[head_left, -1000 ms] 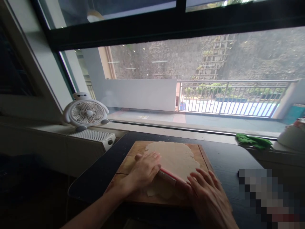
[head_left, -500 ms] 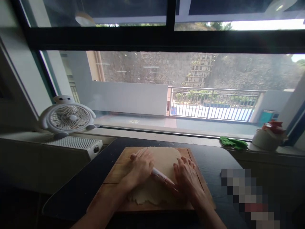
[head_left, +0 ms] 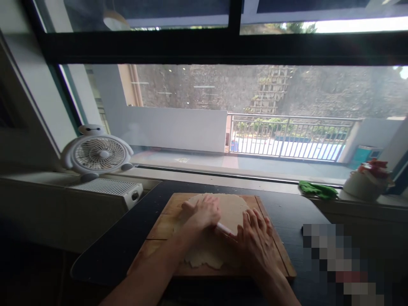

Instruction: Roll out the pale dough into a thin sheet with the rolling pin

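A wide, flat sheet of dough with a ragged near edge covers much of a wooden board. Slanting across it is a rolling pin, pale in its visible middle, its far end up at the left. My left hand is closed over the pin's upper-left part. The lower-right end lies beneath my right hand, whose palm presses down while the fingers stretch forward over the dough's right side. Both palms hide parts of the pin.
The board rests on a dark table. A white fan stands at the left above a slatted white unit. On the sill at right are a green cloth and a white pot. A large window spans the back.
Both hands and the rolling pin have shifted slightly to the right over the dough, and less of the pin shows between the hands. The whole view has also shifted a little.
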